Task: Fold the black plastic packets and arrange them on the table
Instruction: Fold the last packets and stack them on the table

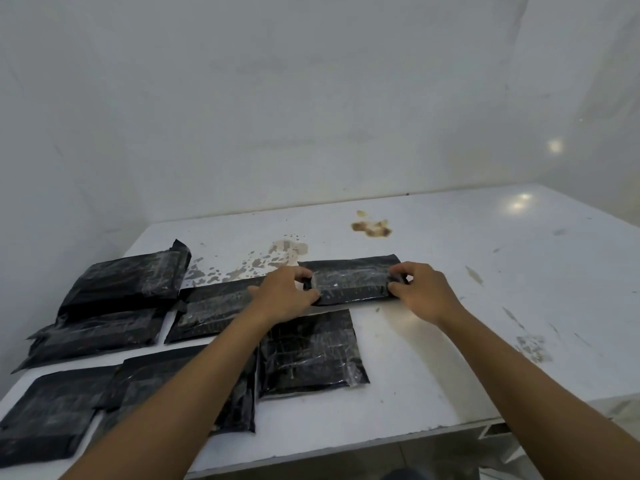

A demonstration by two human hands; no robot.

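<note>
White wall (311, 98) behind and on both sides, slightly glossy, with faint smudges. Blotchy brown stain (372, 228) on the desk (450, 271), near the back edge. Greyer splatter (277, 254) to its left and a bit nearer, droplets trailing off leftward. Scuff patch (533, 348) on the right part of the surface, with a few thin streaks around it. Two glare spots: desk glare (519, 202) at the far right corner, wall glare (555, 146) on the right wall above it. Pale frame member (495, 432) under the front edge at right. Below that it's too blurred to read.
</note>
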